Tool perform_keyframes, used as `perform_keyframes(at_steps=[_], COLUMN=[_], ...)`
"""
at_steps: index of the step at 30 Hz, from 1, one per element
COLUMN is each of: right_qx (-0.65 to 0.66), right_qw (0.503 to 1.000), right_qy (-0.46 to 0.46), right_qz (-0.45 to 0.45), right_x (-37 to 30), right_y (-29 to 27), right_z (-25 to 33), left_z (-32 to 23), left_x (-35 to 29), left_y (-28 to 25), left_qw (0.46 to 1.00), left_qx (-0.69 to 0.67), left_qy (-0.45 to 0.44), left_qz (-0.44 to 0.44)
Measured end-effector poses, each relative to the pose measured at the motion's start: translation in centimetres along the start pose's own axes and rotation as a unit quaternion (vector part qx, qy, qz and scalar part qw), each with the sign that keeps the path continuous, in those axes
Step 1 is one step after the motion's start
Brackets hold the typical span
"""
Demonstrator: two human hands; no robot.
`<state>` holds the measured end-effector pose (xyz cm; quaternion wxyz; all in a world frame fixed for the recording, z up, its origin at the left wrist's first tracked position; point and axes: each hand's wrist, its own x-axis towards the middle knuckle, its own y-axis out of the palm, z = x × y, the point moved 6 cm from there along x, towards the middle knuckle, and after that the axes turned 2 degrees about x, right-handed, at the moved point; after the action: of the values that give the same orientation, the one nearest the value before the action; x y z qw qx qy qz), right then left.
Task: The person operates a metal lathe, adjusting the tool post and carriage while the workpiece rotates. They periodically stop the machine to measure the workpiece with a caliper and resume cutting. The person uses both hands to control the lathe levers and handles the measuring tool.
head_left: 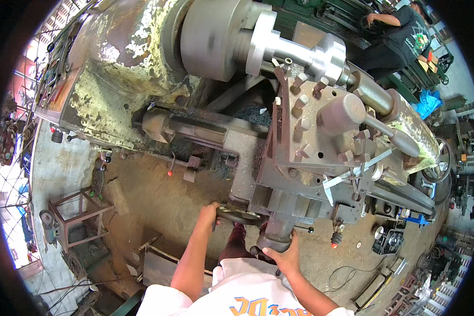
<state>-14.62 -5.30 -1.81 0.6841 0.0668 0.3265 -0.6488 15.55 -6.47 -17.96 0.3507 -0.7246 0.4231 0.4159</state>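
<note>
At the lathe carriage, my left hand [208, 215] is closed around the handle at the left rim of a carriage handwheel [242, 216]. My right hand [286, 257] wraps the lower end of the cross-slide crank [277, 238], beside its round collar. Above them sits a square tool post [313, 124] with several clamping bolts and a round-topped lever [400, 141]. A shiny stepped metal shaft [295, 52] runs from the large chuck [208, 45], which looks smeared, to the tailstock [392, 102]. A caliper [355, 173] lies on the slide beside the tool post.
The headstock [126, 79] with peeling paint fills the upper left. A red-tipped lever [171, 164] sticks out below the bed. Another person [400, 37] works at a green machine at the upper right. A metal frame stand [81, 218] stands on the floor at left.
</note>
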Motion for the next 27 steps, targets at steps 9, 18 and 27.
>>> perform_keyframes(at_steps=[9,18,27], right_qx=[0.002,-0.019,0.147], right_qw=[0.999,0.999,0.989], right_qy=[0.010,0.025,0.018], right_qz=[-0.036,-0.038,0.016], right_x=[-0.4,-0.4,0.7], right_y=[0.0,-0.1,0.1], right_z=[-0.3,0.2,-3.4], left_z=[0.3,0.2,-1.0], left_x=[-0.5,2.1,-1.1], left_y=[0.5,-0.7,-2.8], left_qw=[0.998,0.993,0.902], left_qx=[0.013,-0.010,0.227], left_qy=[0.049,-0.052,0.255], left_qz=[-0.020,0.101,-0.265])
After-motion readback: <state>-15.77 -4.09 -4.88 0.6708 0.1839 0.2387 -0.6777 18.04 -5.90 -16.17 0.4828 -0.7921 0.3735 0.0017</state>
